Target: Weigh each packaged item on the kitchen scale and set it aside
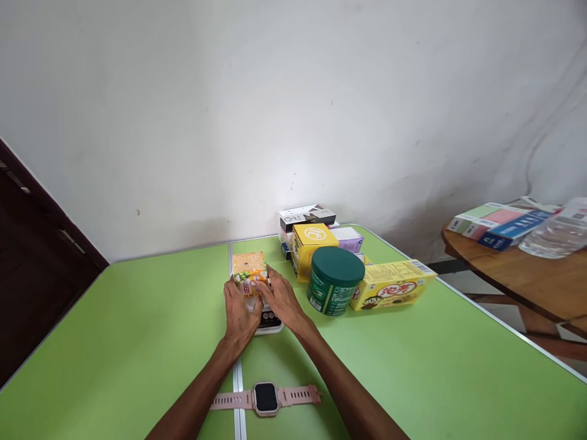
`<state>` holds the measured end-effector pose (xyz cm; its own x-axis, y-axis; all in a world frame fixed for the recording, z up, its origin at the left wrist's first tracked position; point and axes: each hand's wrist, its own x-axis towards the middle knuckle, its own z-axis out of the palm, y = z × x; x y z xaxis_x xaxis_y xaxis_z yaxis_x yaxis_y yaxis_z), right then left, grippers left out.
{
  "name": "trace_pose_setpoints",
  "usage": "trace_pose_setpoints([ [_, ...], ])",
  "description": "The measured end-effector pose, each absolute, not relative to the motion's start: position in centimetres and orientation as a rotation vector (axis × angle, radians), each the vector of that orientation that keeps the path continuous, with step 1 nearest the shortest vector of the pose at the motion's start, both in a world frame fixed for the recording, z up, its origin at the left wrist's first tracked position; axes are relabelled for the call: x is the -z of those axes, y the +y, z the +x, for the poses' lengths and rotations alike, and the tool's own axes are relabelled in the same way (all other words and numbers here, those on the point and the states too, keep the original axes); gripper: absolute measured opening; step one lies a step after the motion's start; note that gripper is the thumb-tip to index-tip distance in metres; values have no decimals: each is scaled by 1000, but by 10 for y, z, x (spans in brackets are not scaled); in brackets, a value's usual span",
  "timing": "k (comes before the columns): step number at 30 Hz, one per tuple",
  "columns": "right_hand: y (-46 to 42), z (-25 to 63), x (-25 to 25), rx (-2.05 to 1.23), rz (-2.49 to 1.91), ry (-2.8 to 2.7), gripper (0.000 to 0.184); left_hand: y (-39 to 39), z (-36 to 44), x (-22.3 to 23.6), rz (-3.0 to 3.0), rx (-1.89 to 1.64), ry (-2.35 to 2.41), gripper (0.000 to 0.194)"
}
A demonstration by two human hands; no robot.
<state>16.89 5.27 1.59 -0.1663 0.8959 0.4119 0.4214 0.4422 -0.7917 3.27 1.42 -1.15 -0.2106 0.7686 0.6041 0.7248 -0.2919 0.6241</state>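
The left hand (239,316) was clamped on the left side of an orange food packet (249,261). This packet was over a white scale (270,321) with black button panel; I could not tell if they touched. Nearer, a pink-strapped smartwatch (266,398) lay flat. The right hand (285,298) was clamped on the packet's right side. Further right stood a lidded green canister (337,276), then a long yellow box (394,287).
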Motion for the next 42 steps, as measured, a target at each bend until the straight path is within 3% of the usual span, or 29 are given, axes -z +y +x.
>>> trace_pose_setpoints([
  [8,56,169,-9,-650,-1169,-1826,49,15,23,17,1931,-1500,1775,60],
  [13,42,178,3,-694,-1188,-1690,69,11,-9,11,1861,-1464,1676,66],
  [24,15,214,39,-863,-1292,-1447,80,8,-84,32,1327,-1431,1582,47],
  [33,18,208,41,-795,-1282,-1403,74,6,-82,34,1380,-1419,1631,40],
  [42,16,203,48,-774,-1246,-1420,77,1,-80,28,1406,-1405,1665,51],
])
